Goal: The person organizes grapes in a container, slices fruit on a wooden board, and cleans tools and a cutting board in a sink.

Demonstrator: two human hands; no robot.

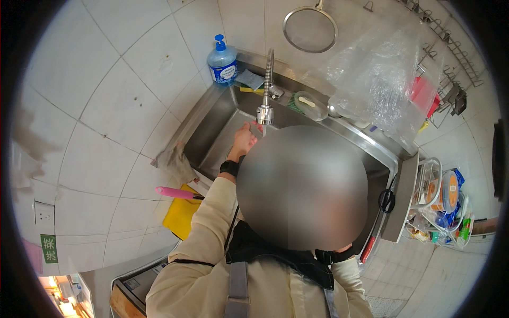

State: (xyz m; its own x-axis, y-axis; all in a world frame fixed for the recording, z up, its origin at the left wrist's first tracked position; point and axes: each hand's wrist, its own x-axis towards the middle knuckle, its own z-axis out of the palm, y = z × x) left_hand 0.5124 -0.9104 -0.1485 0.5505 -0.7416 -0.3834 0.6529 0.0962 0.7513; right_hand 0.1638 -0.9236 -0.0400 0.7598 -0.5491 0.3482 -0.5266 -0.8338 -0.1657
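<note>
My left hand (244, 140) is under the faucet head (264, 115), inside the steel sink (212, 153). Its fingers are bent a little and look apart, with nothing plainly held in them. A black watch or band (229, 168) circles that wrist, below a cream sleeve. A large blurred patch covers the middle of the view and part of the sink. It hides nearly all of my right hand; only a dark wristband (331, 257) and a bit of skin by it show at the patch's lower right edge.
On the sink's back ledge stand a blue pump bottle (222, 64) and a soap dish (312, 106). A cloth (176, 163) drapes over the left rim near a pink handle (175, 193). Plastic bags (371, 79) and a strainer (310, 29) hang behind; a wire rack (429, 183) is right.
</note>
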